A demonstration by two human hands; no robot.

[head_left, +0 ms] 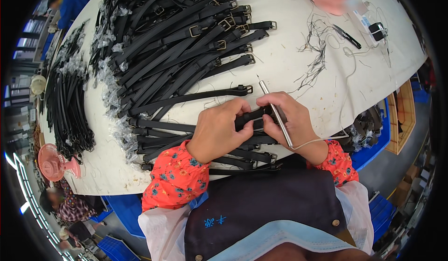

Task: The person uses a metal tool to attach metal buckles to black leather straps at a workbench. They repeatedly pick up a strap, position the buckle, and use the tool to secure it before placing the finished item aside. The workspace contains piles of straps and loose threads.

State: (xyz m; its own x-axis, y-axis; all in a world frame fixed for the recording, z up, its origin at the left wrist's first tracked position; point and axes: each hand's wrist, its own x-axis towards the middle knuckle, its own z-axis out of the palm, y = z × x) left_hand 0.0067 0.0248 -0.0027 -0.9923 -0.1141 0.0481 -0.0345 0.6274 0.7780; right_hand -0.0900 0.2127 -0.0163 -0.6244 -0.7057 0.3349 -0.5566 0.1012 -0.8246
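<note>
Between my two hands is the buckle end of a black belt [249,117]. My left hand [218,128] pinches the strap with thumb and fingers. At the buckle end, my right hand [291,121] grips the belt and also holds a slim silver pen-shaped tool [275,104] with a thin pointed tip and a cord at its lower end. Several black belts with metal buckles lie under and in front of my hands; one single belt [200,95] stretches just beyond my left hand. The buckle itself is mostly hidden by my right fingers.
A large heap of black belts [177,41] with clear plastic wrap covers the table's left half; another bundle [70,107] lies farther left. Loose black threads [317,51], a black-handled cutter [347,37] and a white cord lie right. Pink fans [53,162] stand at the edges; a blue bin [373,144] sits right.
</note>
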